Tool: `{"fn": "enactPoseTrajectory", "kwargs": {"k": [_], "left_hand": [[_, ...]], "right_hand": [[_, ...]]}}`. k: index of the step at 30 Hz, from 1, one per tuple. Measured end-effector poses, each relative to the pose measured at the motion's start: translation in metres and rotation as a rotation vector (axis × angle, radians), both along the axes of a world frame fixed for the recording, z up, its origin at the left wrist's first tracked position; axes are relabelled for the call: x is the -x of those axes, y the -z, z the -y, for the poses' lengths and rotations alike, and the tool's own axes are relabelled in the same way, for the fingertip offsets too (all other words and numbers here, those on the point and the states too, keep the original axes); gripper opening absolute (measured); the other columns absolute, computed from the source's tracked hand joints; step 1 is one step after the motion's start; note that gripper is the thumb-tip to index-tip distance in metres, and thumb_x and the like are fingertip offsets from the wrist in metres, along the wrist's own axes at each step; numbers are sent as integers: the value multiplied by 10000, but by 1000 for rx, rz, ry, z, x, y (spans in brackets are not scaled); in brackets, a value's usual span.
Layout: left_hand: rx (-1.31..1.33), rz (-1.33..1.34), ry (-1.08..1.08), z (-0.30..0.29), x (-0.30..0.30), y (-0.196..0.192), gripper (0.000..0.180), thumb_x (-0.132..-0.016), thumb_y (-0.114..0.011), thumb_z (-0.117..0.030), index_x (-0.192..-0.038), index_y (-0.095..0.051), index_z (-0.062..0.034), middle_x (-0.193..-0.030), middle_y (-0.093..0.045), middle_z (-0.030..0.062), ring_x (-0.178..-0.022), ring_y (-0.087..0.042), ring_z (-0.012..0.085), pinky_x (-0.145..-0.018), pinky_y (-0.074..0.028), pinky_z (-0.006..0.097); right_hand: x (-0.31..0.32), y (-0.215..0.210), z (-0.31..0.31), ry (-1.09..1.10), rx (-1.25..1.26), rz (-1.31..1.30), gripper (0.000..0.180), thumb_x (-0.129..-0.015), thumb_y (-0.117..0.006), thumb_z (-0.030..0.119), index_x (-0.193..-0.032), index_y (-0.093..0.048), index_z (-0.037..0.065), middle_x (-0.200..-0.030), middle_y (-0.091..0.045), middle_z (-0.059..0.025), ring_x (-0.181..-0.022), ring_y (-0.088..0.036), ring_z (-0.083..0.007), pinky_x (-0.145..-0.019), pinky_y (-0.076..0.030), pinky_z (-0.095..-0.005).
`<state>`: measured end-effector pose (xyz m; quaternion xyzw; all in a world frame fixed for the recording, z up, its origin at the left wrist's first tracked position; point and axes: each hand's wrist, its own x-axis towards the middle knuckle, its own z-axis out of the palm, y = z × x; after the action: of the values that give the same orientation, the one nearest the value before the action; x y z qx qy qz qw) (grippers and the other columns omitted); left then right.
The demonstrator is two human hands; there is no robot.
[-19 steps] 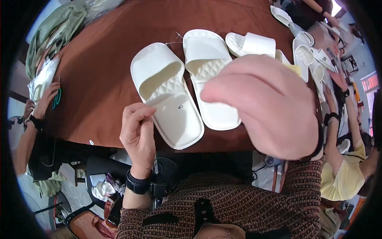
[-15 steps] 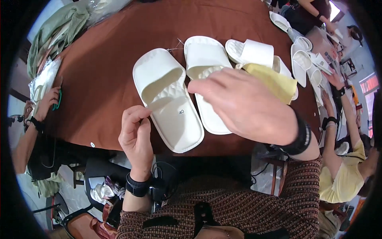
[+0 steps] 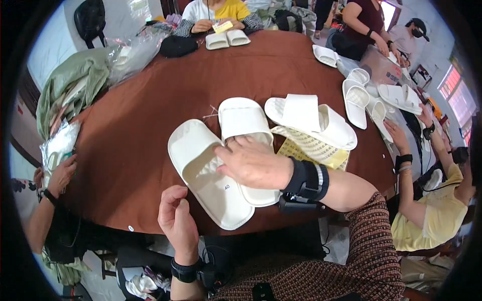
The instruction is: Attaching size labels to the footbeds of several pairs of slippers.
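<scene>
Two white slide slippers lie side by side before me. The left slipper (image 3: pixel 190 143) carries a small printed mark on its insole. Across the right slipper (image 3: pixel 243 109) lies my right hand (image 3: pixel 258 163), thumb and forefinger apart, reaching over the gap onto the left slipper; its other fingertips are partly hidden in the right slipper's opening. My left hand (image 3: pixel 178 220) is closed beside the left slipper's near-left edge, fingers curled toward the thumb. Whatever it may hold is too small to see. A yellow label sheet (image 3: pixel 307 150) with printed rows sits partly under another pair of slippers (image 3: pixel 304 111).
A brown cloth covers the table (image 3: pixel 125 175). Slippers (image 3: pixel 217 41) stand at the far edge before a person holding a yellow sheet. Plastic bags (image 3: pixel 123 60) lie at far left; a co-worker's hand (image 3: pixel 63 173) is at left. More slippers (image 3: pixel 356 100) and co-workers are at right.
The view has tilted up, showing the far side. My right hand has moved left and down onto the slippers. The yellow sheet now shows its printed rows, partly under a slipper.
</scene>
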<state>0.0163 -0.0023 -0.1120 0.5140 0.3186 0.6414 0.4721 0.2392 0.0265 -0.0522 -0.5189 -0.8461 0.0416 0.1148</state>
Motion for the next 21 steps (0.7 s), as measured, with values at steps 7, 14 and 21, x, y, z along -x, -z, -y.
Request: {"fn": "enactPoseTrajectory", "kwargs": {"k": [7, 14, 21], "left_hand": [[40, 130, 28, 1, 0, 4, 282, -851, -483, 82, -1105, -599, 43, -1129, -608, 101, -1055, -559, 179, -1004, -413, 318], [59, 146, 29, -1, 0, 4, 291, -857, -473, 83, -1120, -590, 41, -1092, -619, 102, -1029, -558, 184, -991, -419, 328], [57, 153, 24, -2, 0, 5, 302, -855, -478, 83, -1132, -589, 40, -1099, -629, 99, -1034, -569, 167, -988, -423, 308]], "right_hand": [[5, 1, 5, -19, 28, -204, 455, -984, -512, 295, -1275, -439, -47, -1185, -536, -266, -1141, -501, -412, -989, -396, -485], [5, 15, -10, -12, -48, -120, 390, -971, -523, 333, -1134, -571, -17, -1090, -595, -263, -1094, -540, -399, -949, -385, -460], [16, 21, -16, 34, -80, -204, 349, -990, -478, 257, -1096, -560, -65, -1123, -591, -294, -1126, -530, -439, -989, -394, -513]]}}
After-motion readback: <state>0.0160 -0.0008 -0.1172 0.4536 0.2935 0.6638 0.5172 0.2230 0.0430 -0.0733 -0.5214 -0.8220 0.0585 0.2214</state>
